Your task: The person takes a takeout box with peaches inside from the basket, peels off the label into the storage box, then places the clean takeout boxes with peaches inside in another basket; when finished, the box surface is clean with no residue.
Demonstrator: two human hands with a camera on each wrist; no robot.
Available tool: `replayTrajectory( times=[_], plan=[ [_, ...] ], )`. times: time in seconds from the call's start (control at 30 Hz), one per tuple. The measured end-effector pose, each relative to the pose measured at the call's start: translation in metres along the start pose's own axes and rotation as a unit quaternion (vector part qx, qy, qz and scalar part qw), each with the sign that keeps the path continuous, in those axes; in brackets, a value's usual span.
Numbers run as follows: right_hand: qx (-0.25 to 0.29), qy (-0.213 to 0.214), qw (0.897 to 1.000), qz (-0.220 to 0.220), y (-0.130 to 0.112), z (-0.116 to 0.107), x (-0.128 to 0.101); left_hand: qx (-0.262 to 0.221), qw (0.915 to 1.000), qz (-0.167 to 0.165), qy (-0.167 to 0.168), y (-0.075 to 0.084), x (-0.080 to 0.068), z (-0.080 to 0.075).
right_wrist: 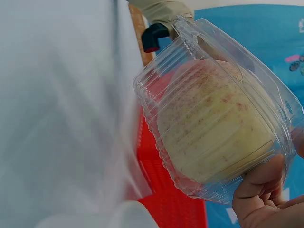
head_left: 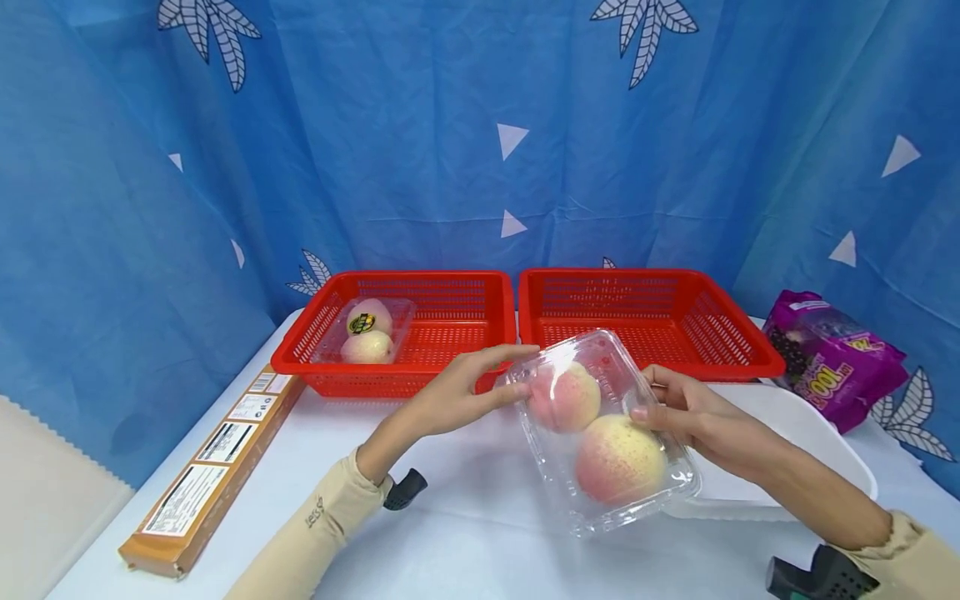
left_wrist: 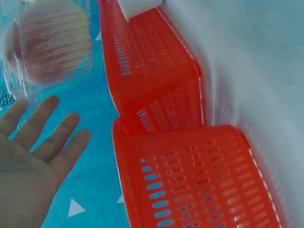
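Note:
A clear plastic clamshell box (head_left: 542,467) with two peaches inside is held up, tilted, above the table. My right hand (head_left: 701,417) grips its right edge, thumb on the near face; the right wrist view shows the curled fingers at one end of the clamshell. On the opposite side is my left hand (head_left: 457,392), its fingers spread and fairly straight at the box's upper left edge. Whether those fingertips touch the plastic is hard to tell in the left wrist view. One peach (head_left: 621,460) lies lower in the box, the other peach (head_left: 566,398) higher.
Behind the hands stand two red baskets side by side, the left basket (head_left: 427,368) holding another peach pack (head_left: 369,332). The right basket (head_left: 720,371) is partly covered by the clamshell. A white tray (head_left: 817,450), purple bag (head_left: 832,358) and long brown box (head_left: 213,467) lie around.

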State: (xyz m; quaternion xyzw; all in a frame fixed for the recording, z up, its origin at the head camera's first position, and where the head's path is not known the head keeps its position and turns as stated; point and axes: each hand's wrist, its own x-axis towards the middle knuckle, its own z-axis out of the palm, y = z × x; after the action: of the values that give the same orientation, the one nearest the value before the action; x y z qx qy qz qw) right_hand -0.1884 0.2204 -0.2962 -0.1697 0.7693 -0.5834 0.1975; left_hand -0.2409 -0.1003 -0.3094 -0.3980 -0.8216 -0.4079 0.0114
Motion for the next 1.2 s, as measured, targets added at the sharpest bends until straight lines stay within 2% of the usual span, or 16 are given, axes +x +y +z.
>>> replayTrajectory(
  times=[0.13, 0.23, 0.33, 0.43, 0.53, 0.6, 0.77, 0.9, 1.2],
  plan=[
    [0.018, 0.012, 0.999, -0.038, 0.000, -0.018, -0.005, -0.042, 0.9987, 0.001, 0.029, -0.005, 0.011, 0.000],
    [0.036, 0.025, 0.997, -0.069, 0.000, -0.032, -0.005, -0.036, 0.9973, -0.021, 0.060, -0.012, 0.022, 0.003],
    [0.051, 0.039, 0.993, -0.098, 0.001, -0.045, -0.003, 0.020, 0.9949, -0.062, 0.076, -0.020, 0.034, 0.011],
    [0.056, 0.055, 0.991, -0.107, 0.001, -0.056, 0.000, 0.108, 0.9876, -0.093, 0.066, -0.028, 0.045, 0.020],
    [0.064, 0.070, 0.990, -0.101, 0.000, -0.067, 0.005, 0.191, 0.9739, -0.114, 0.046, -0.031, 0.055, 0.027],
    [0.066, 0.078, 0.991, -0.089, -0.001, -0.074, 0.009, 0.230, 0.9642, -0.127, 0.037, -0.032, 0.059, 0.030],
    [0.061, 0.105, 0.991, -0.048, -0.006, -0.089, 0.019, 0.262, 0.9513, -0.161, 0.021, -0.029, 0.065, 0.034],
    [0.060, 0.130, 0.989, -0.022, -0.010, -0.103, 0.027, 0.267, 0.9481, -0.172, 0.015, -0.028, 0.065, 0.034],
    [0.045, 0.164, 0.985, 0.009, -0.027, -0.131, 0.050, 0.254, 0.9502, -0.179, 0.013, -0.029, 0.064, 0.033]
  ],
)
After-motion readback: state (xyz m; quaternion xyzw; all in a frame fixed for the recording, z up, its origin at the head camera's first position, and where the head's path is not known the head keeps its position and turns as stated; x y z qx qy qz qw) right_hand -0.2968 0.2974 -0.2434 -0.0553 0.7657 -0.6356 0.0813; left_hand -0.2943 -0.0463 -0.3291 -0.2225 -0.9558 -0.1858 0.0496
